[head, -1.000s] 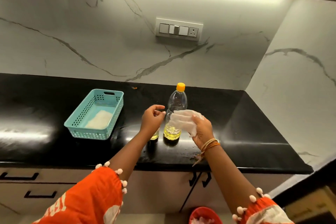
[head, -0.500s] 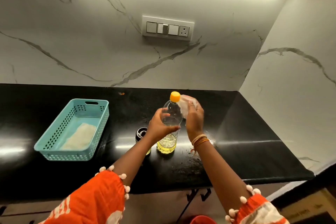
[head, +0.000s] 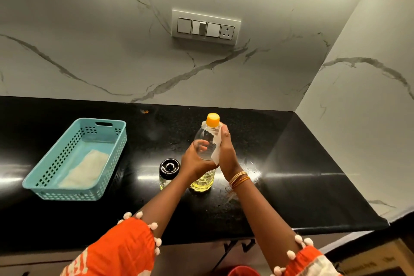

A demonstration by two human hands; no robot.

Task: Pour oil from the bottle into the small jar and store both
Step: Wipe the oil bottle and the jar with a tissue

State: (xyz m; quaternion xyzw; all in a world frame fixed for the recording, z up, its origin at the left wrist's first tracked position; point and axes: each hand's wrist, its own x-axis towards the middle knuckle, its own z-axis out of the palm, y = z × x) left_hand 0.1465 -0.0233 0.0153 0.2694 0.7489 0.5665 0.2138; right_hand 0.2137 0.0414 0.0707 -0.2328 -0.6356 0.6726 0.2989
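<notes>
From the head camera, a clear oil bottle (head: 202,180) with an orange cap (head: 212,119) stands upright on the black counter (head: 302,186), yellow oil filling only its lowest part. The left hand (head: 195,160) wraps around the bottle's middle, fingers curled round the clear plastic. The right hand (head: 227,152) presses a white tissue (head: 215,152) against the bottle's upper right side, gripping the tissue between fingers and bottle. Just left of the bottle sits the small jar (head: 168,172) with a black lid, upright on the counter and touched by neither hand. Well apart to the left lies a teal perforated basket (head: 56,192) holding a pale folded cloth (head: 84,169). A switch panel (head: 206,27) is mounted on the marble wall behind.
</notes>
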